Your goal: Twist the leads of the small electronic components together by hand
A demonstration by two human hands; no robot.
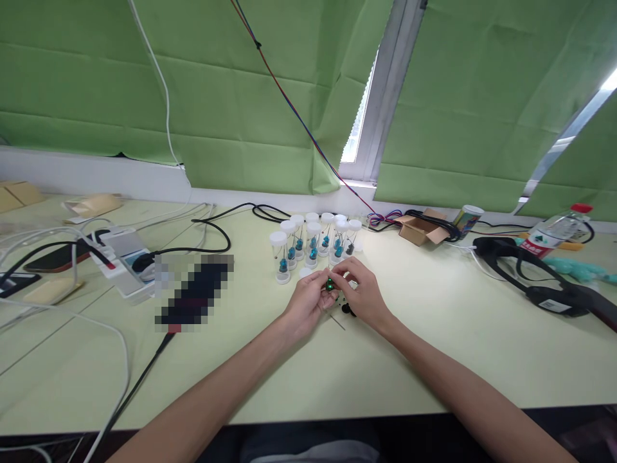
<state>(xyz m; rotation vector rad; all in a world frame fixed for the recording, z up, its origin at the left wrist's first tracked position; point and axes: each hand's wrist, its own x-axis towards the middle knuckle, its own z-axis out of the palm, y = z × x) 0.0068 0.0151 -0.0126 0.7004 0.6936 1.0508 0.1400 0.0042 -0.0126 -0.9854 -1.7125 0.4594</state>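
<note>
green and lit, a small part sits pinched in the closed grip of both the left hand, at its eight o'clock, and the right hand, at three, equally near, its long axis too hidden to tell.

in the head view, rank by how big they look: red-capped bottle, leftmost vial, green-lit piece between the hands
1. Red-capped bottle
2. Leftmost vial
3. Green-lit piece, partly hidden, so its full size is unsure

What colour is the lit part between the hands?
The lit part is green; head view.
</note>
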